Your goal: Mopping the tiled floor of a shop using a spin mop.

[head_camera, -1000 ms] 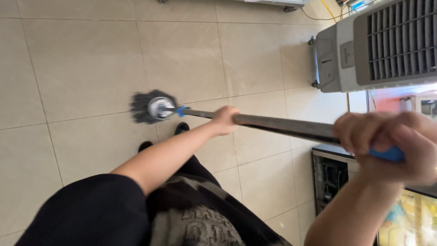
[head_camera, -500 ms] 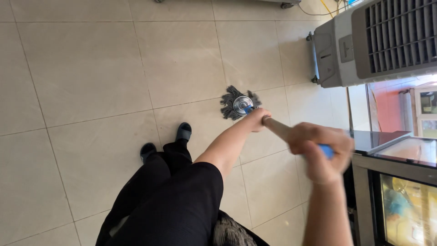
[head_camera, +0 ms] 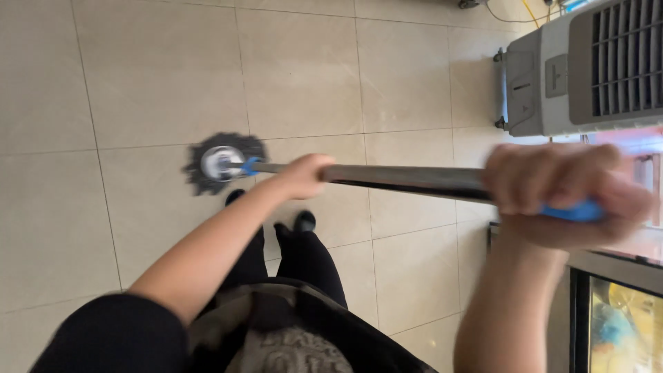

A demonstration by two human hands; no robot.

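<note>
Mop: long grey metal mop pole (head_camera: 407, 178) lies left-right, its round dark mop head (head_camera: 222, 163) pointing left on the beige tiled floor (head_camera: 138, 83).
Left hand (head_camera: 304, 176): grip closed around mid-pole.
Right hand (head_camera: 559, 190): grip closed on the blue end.

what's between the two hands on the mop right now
In the head view, only a bare stretch of the mop's grey metal handle runs between the left hand and the right hand; beige floor tiles show behind it.
</note>
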